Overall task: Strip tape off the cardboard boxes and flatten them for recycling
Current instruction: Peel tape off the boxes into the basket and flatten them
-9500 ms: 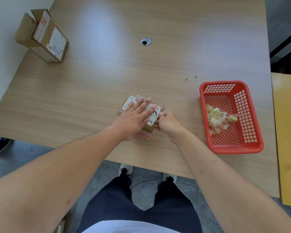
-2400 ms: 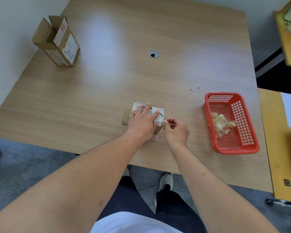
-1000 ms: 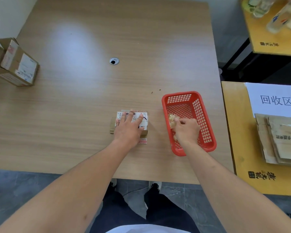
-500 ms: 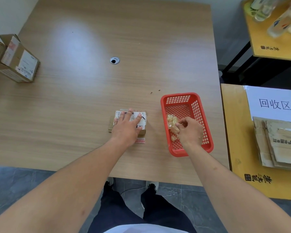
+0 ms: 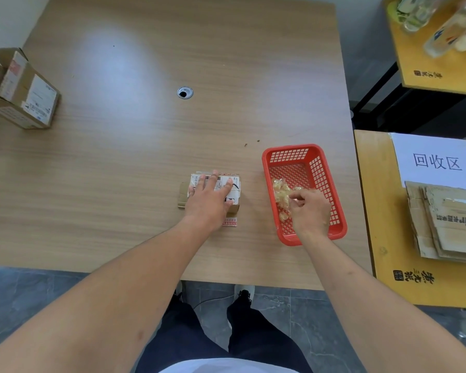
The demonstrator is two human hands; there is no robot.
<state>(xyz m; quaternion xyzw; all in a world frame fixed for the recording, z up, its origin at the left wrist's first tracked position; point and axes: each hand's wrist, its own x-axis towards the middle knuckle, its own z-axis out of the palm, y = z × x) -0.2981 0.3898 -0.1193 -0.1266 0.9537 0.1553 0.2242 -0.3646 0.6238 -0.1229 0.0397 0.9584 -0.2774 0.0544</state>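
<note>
Cardboard box [image 5: 221, 191] sat lower-middle of frame, flattened, labels up, under the left hand [image 5: 209, 201] with fingers spread flat. Right hand [image 5: 308, 211] had hopped over into the red basket [image 5: 291, 154], fingertips loosely curled by the tape wad [image 5: 280, 193]; grip unclear. Another strip binned, I'd guess.

Wooden table [image 5: 145, 162] with boxes and basket.
Flattened cardboard box [image 5: 234, 184] lies under the left hand's fingers [image 5: 213, 181]; red plastic basket [image 5: 320, 168] sits under the right hand's fingertips [image 5: 293, 196], just beside that box. Open cardboard box [image 5: 22, 90] stands well apart, far left of the fingers. Cable grommet [image 5: 184, 92] is set in the surface beyond them.
</note>
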